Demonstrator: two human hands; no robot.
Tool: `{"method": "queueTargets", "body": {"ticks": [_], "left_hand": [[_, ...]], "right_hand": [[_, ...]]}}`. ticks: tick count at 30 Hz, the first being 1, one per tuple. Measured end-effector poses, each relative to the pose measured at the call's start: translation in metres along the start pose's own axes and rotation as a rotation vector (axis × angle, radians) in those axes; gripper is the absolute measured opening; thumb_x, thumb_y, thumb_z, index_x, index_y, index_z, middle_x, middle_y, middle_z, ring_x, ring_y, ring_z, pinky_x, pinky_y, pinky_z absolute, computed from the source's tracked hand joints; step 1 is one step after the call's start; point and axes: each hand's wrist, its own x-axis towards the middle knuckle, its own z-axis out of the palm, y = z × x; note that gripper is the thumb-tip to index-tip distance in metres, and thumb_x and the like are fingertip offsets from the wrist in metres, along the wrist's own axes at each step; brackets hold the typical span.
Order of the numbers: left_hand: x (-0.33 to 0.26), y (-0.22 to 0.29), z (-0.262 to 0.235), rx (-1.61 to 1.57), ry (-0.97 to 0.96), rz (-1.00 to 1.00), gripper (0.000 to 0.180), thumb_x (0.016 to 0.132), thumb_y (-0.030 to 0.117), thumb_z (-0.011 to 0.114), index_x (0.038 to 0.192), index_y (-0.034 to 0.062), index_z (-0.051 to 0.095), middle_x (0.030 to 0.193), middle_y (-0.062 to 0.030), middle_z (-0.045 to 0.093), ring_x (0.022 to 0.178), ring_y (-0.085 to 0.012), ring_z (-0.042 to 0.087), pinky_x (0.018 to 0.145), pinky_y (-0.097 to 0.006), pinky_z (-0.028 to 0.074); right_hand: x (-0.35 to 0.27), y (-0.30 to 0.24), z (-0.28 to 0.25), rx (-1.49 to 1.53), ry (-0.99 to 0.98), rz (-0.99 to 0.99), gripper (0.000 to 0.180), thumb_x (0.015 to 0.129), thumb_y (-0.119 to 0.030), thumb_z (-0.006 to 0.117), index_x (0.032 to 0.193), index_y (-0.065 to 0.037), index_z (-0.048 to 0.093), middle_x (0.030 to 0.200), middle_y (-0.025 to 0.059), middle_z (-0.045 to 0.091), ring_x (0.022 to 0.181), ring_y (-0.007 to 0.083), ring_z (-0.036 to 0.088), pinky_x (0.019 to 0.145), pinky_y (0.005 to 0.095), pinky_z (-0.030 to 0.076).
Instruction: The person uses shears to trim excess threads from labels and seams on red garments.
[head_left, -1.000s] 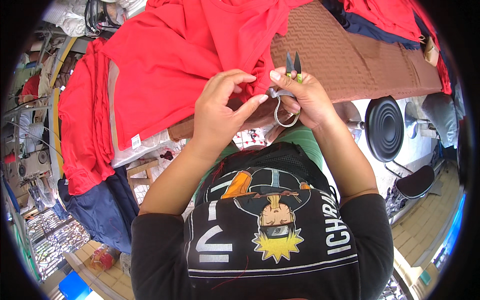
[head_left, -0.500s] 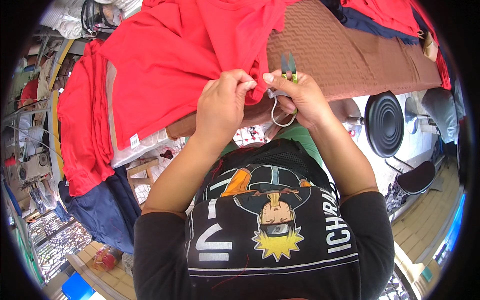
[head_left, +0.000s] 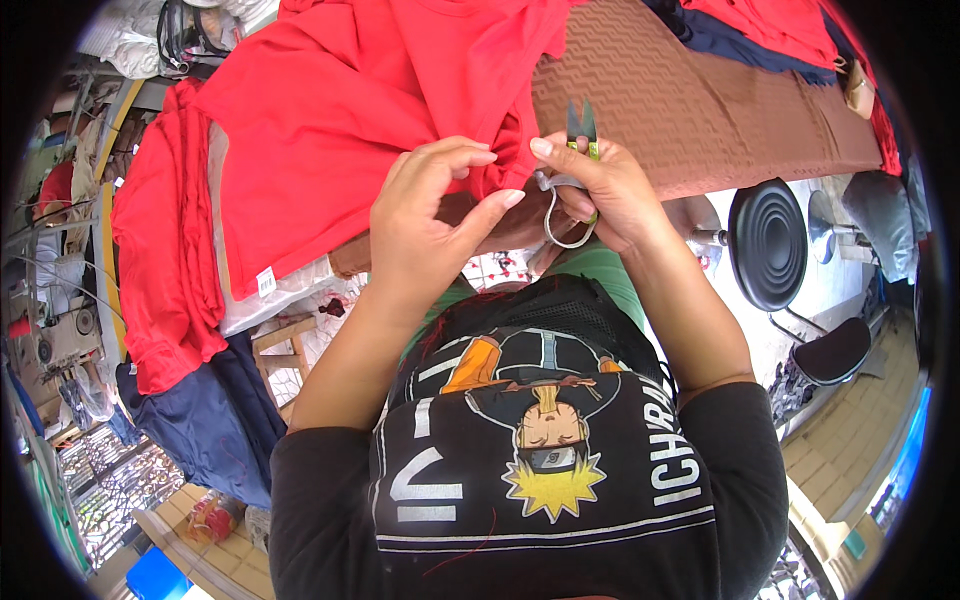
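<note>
A red garment [head_left: 320,140] is spread over the brown-covered table, its lower edge hanging toward me. Beside that edge, my left hand [head_left: 420,215] is open, thumb and fingers apart, with nothing visible between them. My right hand [head_left: 622,195] is closed around thread snips [head_left: 582,122] with dark blades pointing away from me and green handles. A white cord loop [head_left: 552,232] dangles from the snips. The right thumb tip is right by the garment's edge; whether it pinches the cloth I cannot tell.
Another red garment [head_left: 165,240] and a dark blue one [head_left: 205,410] hang at the left. More red and navy clothes [head_left: 770,35] are piled on the table's far right [head_left: 700,120]. A round black stool [head_left: 768,245] stands on the right, a sewing machine [head_left: 65,340] far left.
My left hand has opened from a pinch at the garment's edge and drawn back slightly left. My right hand keeps the snips almost in place.
</note>
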Motion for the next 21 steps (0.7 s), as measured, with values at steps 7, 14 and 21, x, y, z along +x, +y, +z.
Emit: {"method": "queueTargets", "body": {"ticks": [7, 14, 21], "left_hand": [[-0.006, -0.012, 0.007, 0.001, -0.125, -0.138, 0.01, 0.083, 0.006, 0.07, 0.09, -0.0008, 0.066, 0.096, -0.0092, 0.069, 0.088, -0.0163, 0.064, 0.079, -0.028, 0.05], [-0.008, -0.016, 0.008, -0.021, -0.129, -0.149, 0.011, 0.087, 0.008, 0.066, 0.092, -0.0011, 0.063, 0.094, -0.01, 0.068, 0.086, -0.0199, 0.065, 0.077, -0.03, 0.05], [-0.006, -0.015, 0.012, 0.022, -0.078, -0.045, 0.01, 0.084, 0.01, 0.068, 0.086, 0.0017, 0.063, 0.091, -0.0071, 0.067, 0.085, -0.0252, 0.063, 0.077, -0.033, 0.049]], "right_hand": [[-0.003, -0.003, -0.001, -0.379, 0.11, -0.09, 0.024, 0.088, -0.027, 0.07, 0.094, -0.004, 0.065, 0.072, 0.002, 0.061, 0.053, 0.0087, 0.052, 0.045, 0.0233, 0.037], [-0.024, -0.003, 0.002, -1.254, 0.194, -0.808, 0.023, 0.086, -0.023, 0.066, 0.098, -0.004, 0.06, 0.091, 0.0106, 0.062, 0.077, 0.0298, 0.064, 0.063, 0.0391, 0.051], [-0.021, 0.0, 0.01, -1.504, 0.117, -0.923, 0.016, 0.082, -0.019, 0.067, 0.091, -0.008, 0.059, 0.081, 0.0078, 0.057, 0.072, 0.027, 0.063, 0.06, 0.0387, 0.051]]}}
